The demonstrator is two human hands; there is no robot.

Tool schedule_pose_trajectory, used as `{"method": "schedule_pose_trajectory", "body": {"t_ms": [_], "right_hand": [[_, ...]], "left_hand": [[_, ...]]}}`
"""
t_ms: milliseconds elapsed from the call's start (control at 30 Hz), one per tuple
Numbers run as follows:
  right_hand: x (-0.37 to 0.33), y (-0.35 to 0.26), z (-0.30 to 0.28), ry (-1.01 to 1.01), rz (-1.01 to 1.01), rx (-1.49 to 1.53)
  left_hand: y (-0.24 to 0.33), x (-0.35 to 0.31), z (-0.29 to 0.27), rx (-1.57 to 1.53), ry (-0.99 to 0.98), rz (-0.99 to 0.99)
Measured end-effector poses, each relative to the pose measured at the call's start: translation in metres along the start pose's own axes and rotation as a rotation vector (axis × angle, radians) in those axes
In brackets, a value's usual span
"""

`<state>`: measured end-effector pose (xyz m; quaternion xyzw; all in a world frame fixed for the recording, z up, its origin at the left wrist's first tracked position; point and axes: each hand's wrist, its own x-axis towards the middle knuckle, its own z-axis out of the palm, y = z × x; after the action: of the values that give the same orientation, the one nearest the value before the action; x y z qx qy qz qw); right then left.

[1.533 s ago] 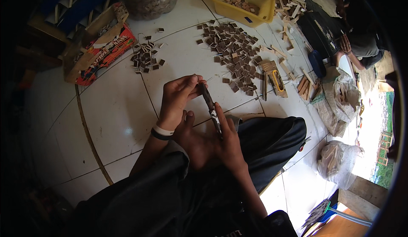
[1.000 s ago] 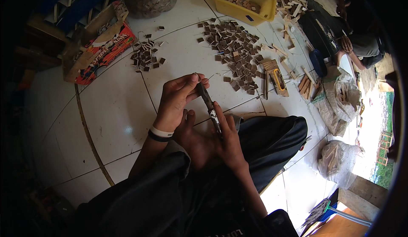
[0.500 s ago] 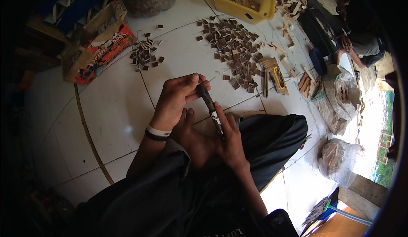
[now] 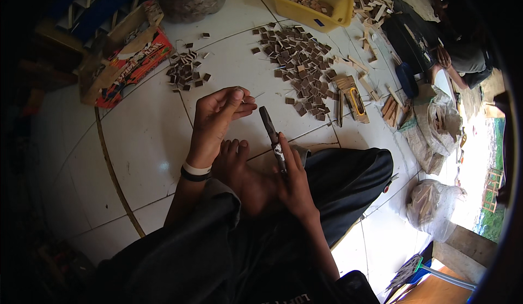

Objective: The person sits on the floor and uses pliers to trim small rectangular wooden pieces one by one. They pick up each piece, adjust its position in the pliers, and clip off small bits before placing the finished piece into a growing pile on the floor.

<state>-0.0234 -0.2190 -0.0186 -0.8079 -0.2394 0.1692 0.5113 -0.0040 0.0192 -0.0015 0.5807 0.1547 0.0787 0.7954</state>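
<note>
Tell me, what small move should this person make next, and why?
Perhaps bring the left hand a little toward the tip of the dark tool: its thumb and fingers seem to pinch a thin strand, and the right hand holds the tool with its tip near them, but apart.

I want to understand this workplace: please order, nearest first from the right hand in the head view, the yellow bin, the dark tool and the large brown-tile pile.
1. Dark tool, held in the right hand.
2. Large brown-tile pile, on the floor ahead.
3. Yellow bin, beyond the pile, near the picture's top edge.
</note>
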Motion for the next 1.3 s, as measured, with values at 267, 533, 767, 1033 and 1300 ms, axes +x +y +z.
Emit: {"method": "schedule_pose_trajectory", "body": {"t_ms": [267,533,767,1033,1300], "right_hand": [[0.002,-0.001,-0.001,-0.008,-0.032,0.089],[0.002,-0.003,-0.002,-0.049,0.01,0.107],[0.002,-0.002,-0.001,-0.035,-0.003,0.096],[0.002,-0.003,-0.001,0.012,-0.069,0.05],[0.003,-0.002,0.003,0.026,-0.084,0.043]], "left_hand": [[0.009,-0.003,0.007,0.075,-0.039,-0.021],[0.012,-0.006,0.007,0.091,-0.047,-0.056],[0.012,-0.006,0.007,0.11,-0.06,-0.056],[0.012,-0.005,0.006,0.105,-0.05,-0.077],[0.001,-0.001,0.016,-0.038,-0.109,-0.112]]}}
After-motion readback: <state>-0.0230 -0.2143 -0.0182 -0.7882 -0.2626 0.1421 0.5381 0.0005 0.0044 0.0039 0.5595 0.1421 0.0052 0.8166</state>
